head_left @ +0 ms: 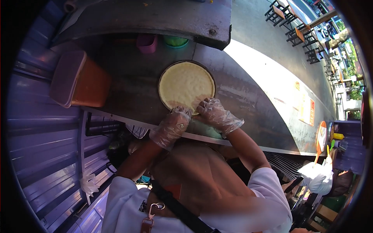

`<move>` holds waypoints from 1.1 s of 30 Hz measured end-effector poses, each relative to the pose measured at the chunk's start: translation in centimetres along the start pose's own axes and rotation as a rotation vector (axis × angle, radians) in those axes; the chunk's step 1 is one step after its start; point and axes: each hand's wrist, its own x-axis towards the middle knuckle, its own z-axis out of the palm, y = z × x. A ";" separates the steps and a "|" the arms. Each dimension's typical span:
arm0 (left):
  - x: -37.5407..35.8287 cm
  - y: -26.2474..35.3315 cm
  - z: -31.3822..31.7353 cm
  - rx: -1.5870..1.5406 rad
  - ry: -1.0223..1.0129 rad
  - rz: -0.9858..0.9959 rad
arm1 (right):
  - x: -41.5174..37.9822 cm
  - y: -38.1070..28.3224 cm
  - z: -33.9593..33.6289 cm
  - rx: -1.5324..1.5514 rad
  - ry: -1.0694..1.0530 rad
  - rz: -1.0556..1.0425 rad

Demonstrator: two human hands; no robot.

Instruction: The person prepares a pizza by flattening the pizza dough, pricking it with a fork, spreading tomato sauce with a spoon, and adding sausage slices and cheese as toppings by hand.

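Observation:
A round of pale pizza dough (186,82) with a raised rim and a dimpled surface lies in a dark round pan (214,79) on the metal counter. Both my hands wear clear plastic gloves and meet at the dough's near edge. My left hand (177,119) is closed, its fingers curled on the rim at the front. Just to its right, my right hand (216,112) also has its fingers bent and pinched on the dough's edge. The gloves partly hide the fingertips and the front of the pan.
An orange-brown tub with a pale lid (67,79) stands at the counter's left end. A pink container (147,44) and a green bowl (175,42) sit behind, under a raised metal shelf (155,19). Printed sheets (307,105) lie on the sunlit right side.

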 end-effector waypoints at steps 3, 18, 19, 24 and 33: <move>0.5 0.4 -0.1 -0.034 -0.011 0.019 | 0.4 -0.4 -0.8 0.016 -0.107 -0.009; 0.5 1.7 -2.1 -0.204 -0.023 -0.228 | 7.2 1.1 -2.3 0.029 0.425 0.308; 0.9 1.6 -4.2 -0.181 -0.037 -0.248 | 8.9 0.9 -3.3 -0.043 0.402 0.280; -5.6 -1.6 -0.1 -1.171 0.308 -0.747 | 20.3 1.2 -6.3 -0.188 0.412 0.025; -12.6 -1.5 -9.4 -0.850 0.904 -0.708 | 44.5 7.7 0.5 -0.237 0.180 0.108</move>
